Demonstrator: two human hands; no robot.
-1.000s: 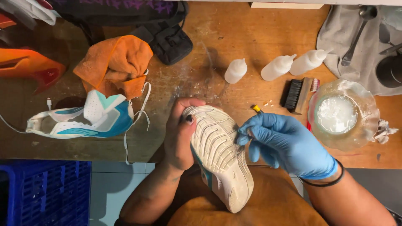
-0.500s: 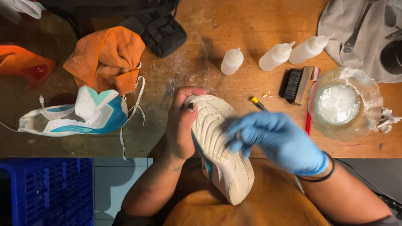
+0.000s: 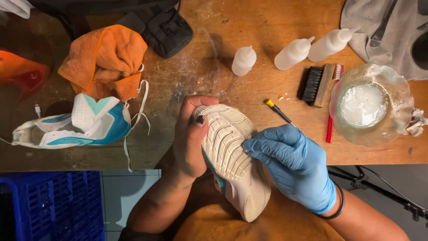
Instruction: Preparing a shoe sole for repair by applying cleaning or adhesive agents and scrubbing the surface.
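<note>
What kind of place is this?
Likely a shoe-cleaning bench: the left hand and gloved right hand work a sneaker's sole, with squeeze bottles, a brush and a bowl on the table.

Two sneakers [image 3: 232,156] [image 3: 76,127], three white squeeze bottles [image 3: 244,60] [image 3: 292,53] [image 3: 330,43], one orange cloth [image 3: 104,60], one black-bristled brush [image 3: 315,84], one glass bowl [image 3: 392,129], one blue crate [image 3: 49,205]
</note>
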